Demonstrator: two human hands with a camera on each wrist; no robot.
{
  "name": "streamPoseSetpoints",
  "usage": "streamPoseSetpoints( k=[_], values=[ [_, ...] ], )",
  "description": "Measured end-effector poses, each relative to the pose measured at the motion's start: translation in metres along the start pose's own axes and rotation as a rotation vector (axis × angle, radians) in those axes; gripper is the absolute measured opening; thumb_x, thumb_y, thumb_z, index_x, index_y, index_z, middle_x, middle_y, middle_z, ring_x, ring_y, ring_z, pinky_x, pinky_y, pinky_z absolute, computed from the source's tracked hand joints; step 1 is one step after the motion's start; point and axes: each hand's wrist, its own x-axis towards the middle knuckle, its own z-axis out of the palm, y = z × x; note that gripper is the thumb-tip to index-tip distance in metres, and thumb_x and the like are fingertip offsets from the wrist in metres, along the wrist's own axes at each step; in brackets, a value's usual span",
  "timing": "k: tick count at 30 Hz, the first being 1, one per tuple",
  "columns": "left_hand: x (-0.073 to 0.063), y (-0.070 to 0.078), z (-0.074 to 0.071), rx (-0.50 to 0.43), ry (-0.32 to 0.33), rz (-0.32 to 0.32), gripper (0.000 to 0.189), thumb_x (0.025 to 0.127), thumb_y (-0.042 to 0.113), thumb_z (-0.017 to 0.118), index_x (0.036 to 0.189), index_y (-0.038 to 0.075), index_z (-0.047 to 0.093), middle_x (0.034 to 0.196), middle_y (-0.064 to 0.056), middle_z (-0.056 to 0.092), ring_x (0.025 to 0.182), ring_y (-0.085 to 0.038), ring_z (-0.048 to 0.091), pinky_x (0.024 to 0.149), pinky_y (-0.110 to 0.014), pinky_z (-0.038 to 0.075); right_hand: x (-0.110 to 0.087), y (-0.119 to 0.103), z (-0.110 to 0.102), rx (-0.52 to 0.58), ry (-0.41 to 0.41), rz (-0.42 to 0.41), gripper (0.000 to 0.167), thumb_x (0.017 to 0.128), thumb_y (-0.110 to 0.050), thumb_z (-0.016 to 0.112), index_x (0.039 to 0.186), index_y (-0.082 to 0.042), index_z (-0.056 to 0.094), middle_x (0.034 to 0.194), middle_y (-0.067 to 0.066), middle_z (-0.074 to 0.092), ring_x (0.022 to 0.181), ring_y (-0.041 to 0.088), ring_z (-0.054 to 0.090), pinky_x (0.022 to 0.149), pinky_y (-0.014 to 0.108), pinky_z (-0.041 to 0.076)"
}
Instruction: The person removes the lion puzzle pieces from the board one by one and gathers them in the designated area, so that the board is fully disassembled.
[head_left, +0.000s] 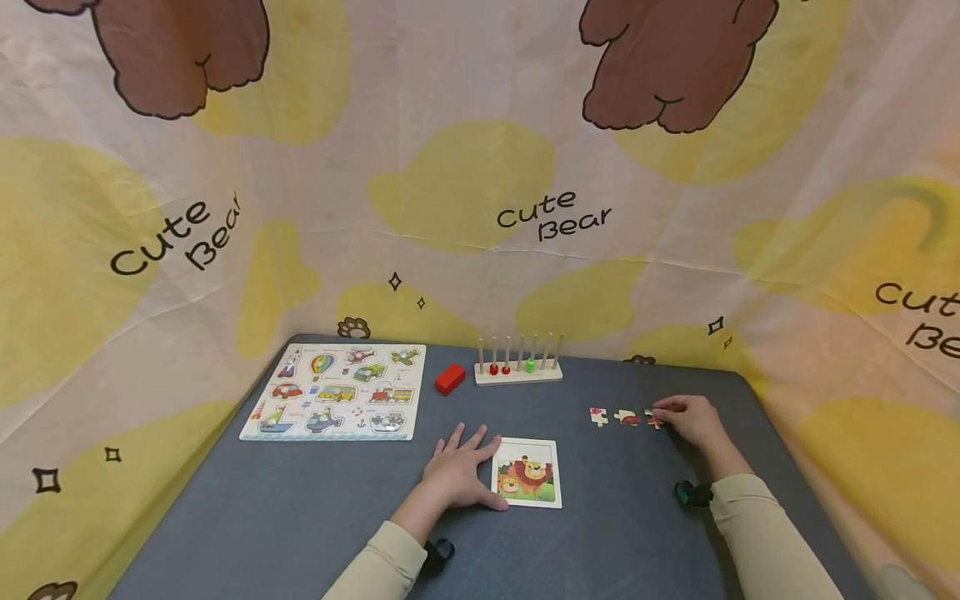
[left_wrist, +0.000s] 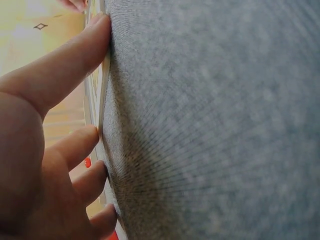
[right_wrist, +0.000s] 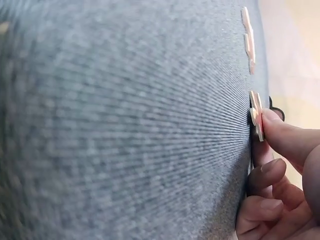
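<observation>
My left hand (head_left: 456, 477) lies with fingers spread at the left side of a small jigsaw puzzle board (head_left: 557, 475) with a lion picture. Its thumb touches the lower left corner and its index finger the upper left one; in the left wrist view the fingertips (left_wrist: 101, 26) sit right at the board's edge. Off to the right, my right hand (head_left: 693, 421) pinches a jigsaw piece (right_wrist: 257, 117) between thumb and index finger, close over the table. Two more pieces lie in a row to its left: a middle one (head_left: 627, 417) and a leftmost one (head_left: 598, 417).
A vehicle picture board (head_left: 300, 375) lies at the back left of the grey table (head_left: 315, 500). Beside it are a red block (head_left: 450, 379) and a pale peg stand (head_left: 517, 377) with upright rods and a few red and green beads. A printed cloth backdrop (head_left: 450, 283) rises behind.
</observation>
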Motion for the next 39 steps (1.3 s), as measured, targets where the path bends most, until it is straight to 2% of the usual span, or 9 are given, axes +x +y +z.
streamPoseSetpoints(
  k=[4,9,23,28,39],
  values=[
    [0.001,-0.001,0.001,-0.002,-0.004,-0.001,0.103,0.067,0.057,0.089,0.155,0.027,0.044,0.166,-0.003,0.031,0.156,-0.039,0.011,0.122,-0.064,0.013,-0.001,-0.001,0.001,-0.012,0.005,0.012,0.029,0.094,-0.027,0.073,0.111,-0.003,0.075,0.102,0.017,0.073,0.093,0.033,0.061,0.078,0.042,0.049],
    [0.002,-0.001,0.0,-0.001,-0.012,-0.009,0.103,0.067,0.058,0.088,0.155,0.028,0.043,0.166,-0.003,0.03,0.156,-0.038,0.01,0.122,-0.064,0.012,-0.001,-0.002,0.001,-0.011,0.006,0.013,0.029,0.094,-0.026,0.073,0.111,-0.002,0.074,0.1,0.016,0.072,0.09,0.03,0.06,0.074,0.037,0.047],
    [-0.001,0.001,-0.001,-0.001,-0.013,-0.006,0.104,0.067,0.057,0.089,0.155,0.026,0.043,0.166,-0.004,0.03,0.156,-0.039,0.011,0.122,-0.064,0.013,-0.007,-0.013,-0.003,-0.01,0.028,-0.056,0.029,0.098,-0.027,0.068,0.113,-0.004,0.073,0.097,0.012,0.072,0.084,0.023,0.063,0.067,0.033,0.05],
    [-0.001,0.001,-0.002,-0.008,-0.008,-0.003,0.103,0.067,0.056,0.089,0.154,0.026,0.044,0.166,-0.004,0.031,0.156,-0.039,0.011,0.122,-0.064,0.013,-0.012,-0.023,0.0,0.014,0.046,-0.08,0.028,0.098,-0.027,0.068,0.114,-0.005,0.073,0.098,0.012,0.072,0.081,0.021,0.063,0.065,0.032,0.05],
    [0.002,0.0,0.0,0.031,-0.013,-0.016,0.105,0.065,0.06,0.088,0.154,0.028,0.044,0.166,-0.003,0.031,0.156,-0.038,0.012,0.121,-0.065,0.015,-0.024,-0.04,0.011,0.096,0.053,-0.073,0.03,0.097,-0.03,0.07,0.115,-0.006,0.073,0.097,0.011,0.072,0.08,0.02,0.062,0.065,0.031,0.053]
  ],
)
